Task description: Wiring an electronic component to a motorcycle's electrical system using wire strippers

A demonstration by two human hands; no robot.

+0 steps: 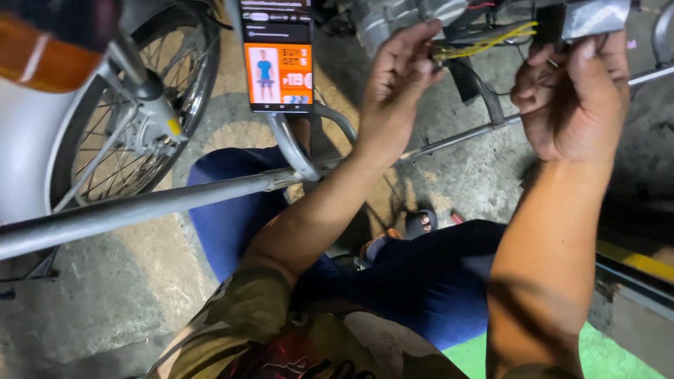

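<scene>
**Both hands working on yellow wires under a motorcycle**

The left hand (400, 77) is reaching up, its grip pressed together and pinching the near end of a bundle of yellow wires (491, 41) between thumb and fingertips. The wires are running away from that grip toward the right hand (576, 98), passing just above it. The right hand's grip is curling closed around a thin dark wire (551, 63) just beneath a grey metal part (595, 15); what exactly the fingers are clamping is hard to tell. Above the left grip, a silvery engine casing (393, 17) is hanging close by. Left of the left grip, a phone (277, 56) with a lit screen is standing upright. Further left, a spoked wheel (133, 119) is standing on the concrete floor (112, 295). Below both grips, a long metal bar (175, 200) is crossing the view, and the person's blue-trousered legs (421, 281) are folding beneath it.
</scene>
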